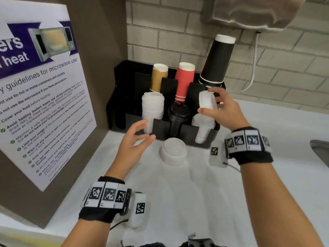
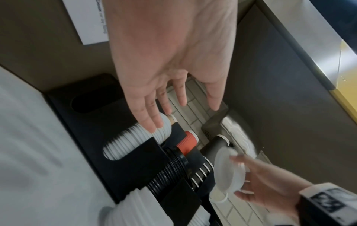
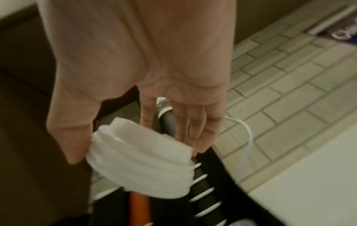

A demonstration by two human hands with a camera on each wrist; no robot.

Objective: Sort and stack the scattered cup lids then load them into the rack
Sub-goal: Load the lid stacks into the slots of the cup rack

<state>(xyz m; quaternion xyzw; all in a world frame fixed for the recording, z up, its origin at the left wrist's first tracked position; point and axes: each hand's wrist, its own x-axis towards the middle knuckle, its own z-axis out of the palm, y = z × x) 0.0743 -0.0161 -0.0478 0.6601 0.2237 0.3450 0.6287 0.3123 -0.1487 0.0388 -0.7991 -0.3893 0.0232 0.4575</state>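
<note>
cup lids, white ones, are split three ways: a small nested stack of white lids pinched edge-on between thumb and fingers of the right hand, right of centre in the head view; a loose stack lying on the white counter at centre frame, just in front of the rack; and lids already loaded in the rack's front slots, a tall white column at left, black lids in the middle, more white lids at right.

the step in hand looks like loading: the held stack hovers above the right front slot, tilted on edge. the left hand holds nothing, its fingers spread and relaxed, near the left white column; the left wrist view shows the same loose, empty palm. the next move probably calls for turning the stack so that it nests squarely onto the white lids in that slot, clear of the divider, then going back for the stack on the counter.

behind the lids stand tan, red ribbed and black cups, upside down.

the lids and cups show no brand that i can read. at the left of the frame a poster shows a microwave picture and reads "guidelines for microwave use", with lines such as "cover your food before heating" and "only use microwave-safe containers"; the smallest print is too fine to read. both wristbands carry black-and-white square marker codes.
</note>
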